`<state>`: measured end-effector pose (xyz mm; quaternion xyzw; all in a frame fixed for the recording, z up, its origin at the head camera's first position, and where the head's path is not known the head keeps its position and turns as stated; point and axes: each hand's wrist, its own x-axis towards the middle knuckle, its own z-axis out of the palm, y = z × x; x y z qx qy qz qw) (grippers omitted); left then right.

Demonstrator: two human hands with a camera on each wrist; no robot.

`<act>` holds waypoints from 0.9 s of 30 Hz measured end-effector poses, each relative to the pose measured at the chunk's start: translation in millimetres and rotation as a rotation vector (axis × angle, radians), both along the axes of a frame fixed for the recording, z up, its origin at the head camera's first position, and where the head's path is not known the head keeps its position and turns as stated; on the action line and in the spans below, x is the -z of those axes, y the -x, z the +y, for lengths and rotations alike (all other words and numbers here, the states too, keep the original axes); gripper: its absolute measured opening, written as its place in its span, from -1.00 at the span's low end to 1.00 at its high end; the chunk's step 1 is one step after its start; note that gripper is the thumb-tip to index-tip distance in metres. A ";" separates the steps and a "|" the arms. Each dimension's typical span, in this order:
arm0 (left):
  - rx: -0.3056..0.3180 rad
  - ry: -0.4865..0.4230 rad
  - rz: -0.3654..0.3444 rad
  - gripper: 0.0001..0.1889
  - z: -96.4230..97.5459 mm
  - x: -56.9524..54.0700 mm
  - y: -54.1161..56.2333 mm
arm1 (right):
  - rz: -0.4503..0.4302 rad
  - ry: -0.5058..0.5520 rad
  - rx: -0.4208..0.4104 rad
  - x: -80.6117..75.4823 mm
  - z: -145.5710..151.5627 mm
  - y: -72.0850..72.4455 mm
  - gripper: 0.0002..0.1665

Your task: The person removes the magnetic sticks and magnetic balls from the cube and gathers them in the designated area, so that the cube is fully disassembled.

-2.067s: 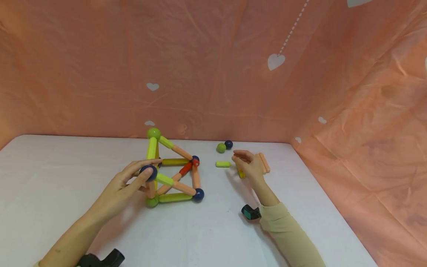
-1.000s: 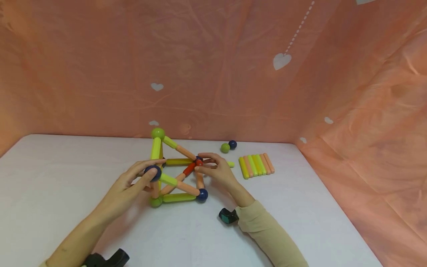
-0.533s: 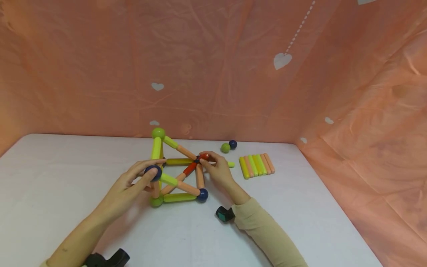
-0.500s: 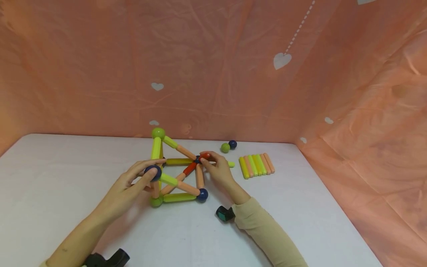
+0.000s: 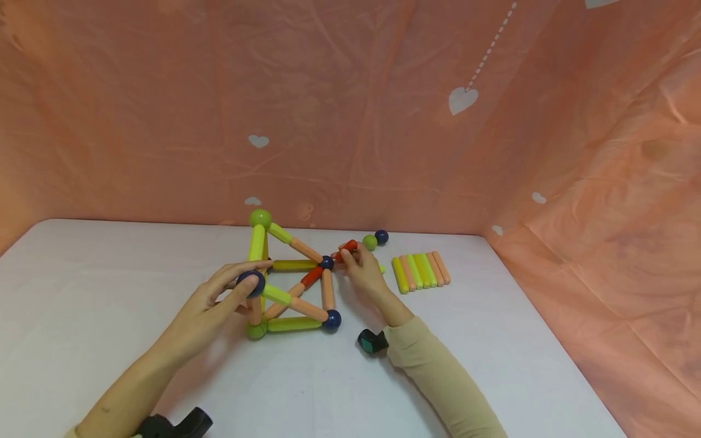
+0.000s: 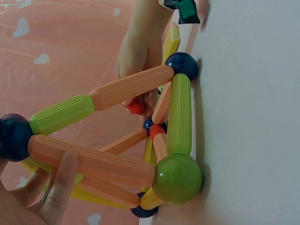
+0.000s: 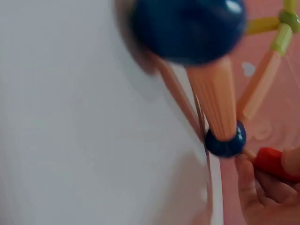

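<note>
There, the left hand (image 5: 210,298), fingers partly bent, gripped the upper front blue ball (image 5: 251,285) of the stick-and-ball frame (image 5: 296,324); the right hand (image 5: 364,274), pinched nearly closed, held a red stick (image 5: 348,246) just beside the rear blue ball (image 5: 327,262).

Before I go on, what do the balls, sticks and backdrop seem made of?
Balls: glossy, probably plastic, judging by bright highlights; painted wood isn't ruled out. Sticks: likely moulded plastic with a duller sheen, given their fine lengthwise ridges. Backdrop: thin-looking sheet, creased and rippled; fabric or plastic, I can't tell.
</note>
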<state>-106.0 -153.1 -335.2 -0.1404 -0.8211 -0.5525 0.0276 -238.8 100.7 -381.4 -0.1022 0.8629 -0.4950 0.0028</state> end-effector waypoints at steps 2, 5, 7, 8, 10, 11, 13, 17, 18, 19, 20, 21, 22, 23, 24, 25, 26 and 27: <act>0.002 0.001 -0.002 -0.61 0.4 0.1 -0.1 | 0.007 -0.012 -0.010 -1.9 8.7 -0.8 -0.70; 0.003 0.000 -0.006 -0.62 0.3 0.0 -0.6 | 0.057 -0.074 -0.038 -4.4 24.3 -2.7 -0.69; 0.003 -0.001 -0.001 -0.63 -0.1 -0.1 -0.7 | 0.054 -0.097 -0.048 -5.6 34.4 -4.1 -0.63; 0.002 -0.001 0.002 -0.63 -0.3 0.0 -0.8 | 0.049 -0.107 -0.051 -5.5 39.4 -4.5 -0.60; 0.006 -0.009 0.008 -0.63 -0.5 0.3 -0.3 | 0.024 -0.107 -0.036 -6.2 48.5 -5.9 -0.54; 0.008 -0.012 0.010 -0.63 -0.5 0.4 -0.1 | 0.010 -0.105 -0.017 -5.9 53.2 -6.5 -0.54; 0.013 -0.018 0.013 -0.63 -0.5 0.7 0.6 | -0.014 -0.099 0.019 -5.7 60.8 -6.9 -0.58; 0.011 -0.017 0.019 -0.61 -1.0 0.8 0.8 | -0.056 -0.106 0.068 -6.6 71.0 -7.2 -0.70; 0.011 -0.017 0.021 -0.61 -1.2 0.7 0.8 | -0.059 -0.120 0.063 -6.9 72.5 -7.0 -0.71; 0.009 -0.016 0.021 -0.61 -1.3 0.7 0.6 | -0.060 -0.138 0.056 -7.1 73.7 -6.7 -0.71; 0.008 -0.016 0.022 -0.61 -1.4 0.6 0.6 | -0.062 -0.159 0.048 -7.3 74.5 -6.6 -0.72; 0.009 -0.019 0.022 -0.61 -1.4 0.6 0.6 | -0.057 -0.187 0.039 -7.0 75.3 -6.3 -0.72; 0.010 -0.021 0.021 -0.61 -1.5 0.6 0.6 | -0.051 -0.213 0.033 -6.7 75.7 -6.3 -0.73; 0.011 -0.023 0.021 -0.61 -1.6 0.6 0.7 | -0.041 -0.241 0.026 -5.9 76.1 -6.0 -0.74; 0.012 -0.025 0.021 -0.62 -1.7 0.7 0.8 | -0.034 -0.263 0.023 -5.1 76.3 -6.0 -0.74; 0.013 -0.026 0.022 -0.62 -1.7 0.8 0.9 | -0.030 -0.279 0.023 -4.4 76.4 -6.0 -0.75; 0.014 -0.030 0.023 -0.62 -1.7 0.9 1.1 | -0.029 -0.288 0.024 -3.6 76.4 -6.1 -0.75; 0.015 -0.029 0.024 -0.62 -1.7 1.1 1.2 | -0.029 -0.295 0.026 -2.8 76.6 -6.1 -0.76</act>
